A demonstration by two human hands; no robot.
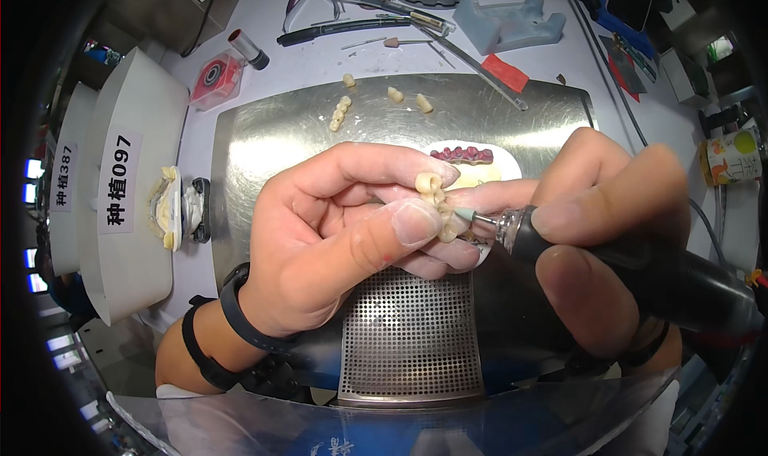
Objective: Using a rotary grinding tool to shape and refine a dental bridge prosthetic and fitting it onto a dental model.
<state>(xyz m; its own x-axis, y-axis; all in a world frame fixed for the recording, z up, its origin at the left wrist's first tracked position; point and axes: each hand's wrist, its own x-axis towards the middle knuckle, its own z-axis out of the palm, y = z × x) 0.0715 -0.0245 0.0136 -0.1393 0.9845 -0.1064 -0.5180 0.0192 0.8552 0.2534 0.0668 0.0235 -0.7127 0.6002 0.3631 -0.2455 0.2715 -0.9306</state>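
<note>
Between its thumb and fingers my left hand [320, 232] pinches a cream-coloured dental bridge [430, 186] made of several joined crowns. My right hand [604, 216] grips a black rotary handpiece [652, 268] like a pen. Its pale green pointed tip [463, 214] is at the right side of the bridge and appears to touch it. Part of the bridge is hidden under my left thumb. Behind my fingers a row of dark red teeth [464, 155] lies on a pale round piece [504, 168], partly covered by both hands.
A metal plate [264, 136] with a perforated grille [412, 336] lies beneath my hands. On it sit a crown strip [339, 114] and loose crowns [424, 102]. White bins [132, 176] and a plaster model [166, 208] stand left. Pens [344, 28] and a blue-grey stand [512, 24] lie behind.
</note>
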